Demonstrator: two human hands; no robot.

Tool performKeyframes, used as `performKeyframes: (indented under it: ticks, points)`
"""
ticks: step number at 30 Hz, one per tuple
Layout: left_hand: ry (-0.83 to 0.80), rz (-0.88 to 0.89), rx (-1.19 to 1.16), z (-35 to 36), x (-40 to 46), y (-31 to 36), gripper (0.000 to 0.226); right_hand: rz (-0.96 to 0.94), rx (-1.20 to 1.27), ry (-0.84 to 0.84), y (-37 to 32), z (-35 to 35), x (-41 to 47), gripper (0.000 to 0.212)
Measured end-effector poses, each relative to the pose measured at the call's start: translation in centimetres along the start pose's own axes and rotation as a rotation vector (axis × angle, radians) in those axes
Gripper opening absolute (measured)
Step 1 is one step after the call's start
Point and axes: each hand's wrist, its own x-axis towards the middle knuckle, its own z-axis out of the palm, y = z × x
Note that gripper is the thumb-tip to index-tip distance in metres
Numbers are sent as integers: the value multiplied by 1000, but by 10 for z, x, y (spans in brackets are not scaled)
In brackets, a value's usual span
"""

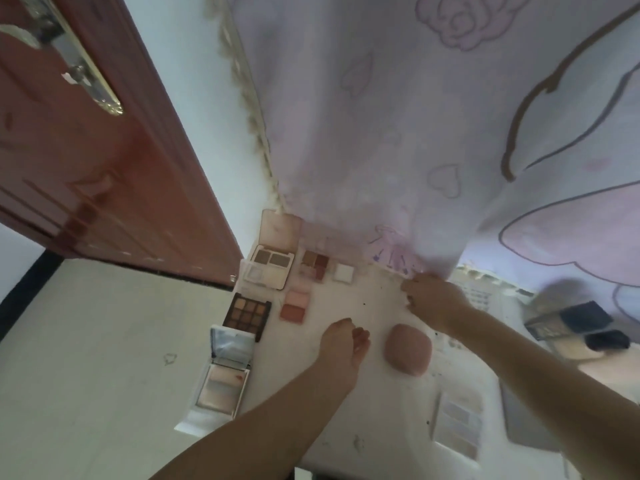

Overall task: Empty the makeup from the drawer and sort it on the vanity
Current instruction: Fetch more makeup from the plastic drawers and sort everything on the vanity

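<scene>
Brown nine-pan palette (247,316) lies open; left grip (341,344) released, right grip (434,299) unclear.

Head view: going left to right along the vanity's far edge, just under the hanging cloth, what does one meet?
Open four-pan palette → small brown and red palette → white square compact → right hand, at the cloth's lower edge.

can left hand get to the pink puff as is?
Probably yes: the left hand hovers empty just beside the pink puff, with bare vanity top between them and nothing lying on the puff.
</scene>
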Motion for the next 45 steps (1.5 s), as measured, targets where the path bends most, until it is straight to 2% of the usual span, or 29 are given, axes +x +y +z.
performKeyframes:
  ticks: [7,10,12,14,16,19,23,27,32,34,36,39,42,45]
  points:
    - [-90,24,122,24,2,-6,11,8,121,-5,-1,12,0,36]
    - [-225,114,271,23,2,4,15,-54,505,79,-12,1,-4,36]
    - [-364,180,392,17,0,11,18,-21,830,62,-23,-10,-10,32]
    - [-448,311,578,9,-1,15,23,31,1097,-48,-34,-18,-16,27]
    - [-429,527,825,-2,-3,18,39,61,1273,-161,-40,-23,-21,28]
    - [-349,770,1063,-16,-6,25,46,68,1312,-290,-47,-28,-27,35]
    - [-309,904,1218,-28,-7,32,47,35,1287,-351,-54,-29,-29,38]
    - [-375,852,1238,-35,-10,41,40,22,1332,-385,-59,-29,-33,33]
    - [-411,787,1181,-46,-15,44,23,-124,1272,-367,-62,-35,-40,10]
    - [-452,653,1068,-46,-17,47,28,-178,1213,-345,-61,-39,-44,16]
    - [-537,426,916,-47,-19,54,29,-196,1115,-262,-56,-44,-44,32]
    - [-597,165,645,-57,-16,58,27,-172,1177,-186,-45,-49,-39,34]
    - [-486,188,548,-65,-9,51,36,-88,1325,-148,-36,-41,-32,38]
    - [-352,304,692,-64,-4,44,45,20,1366,-102,-38,-19,-24,46]
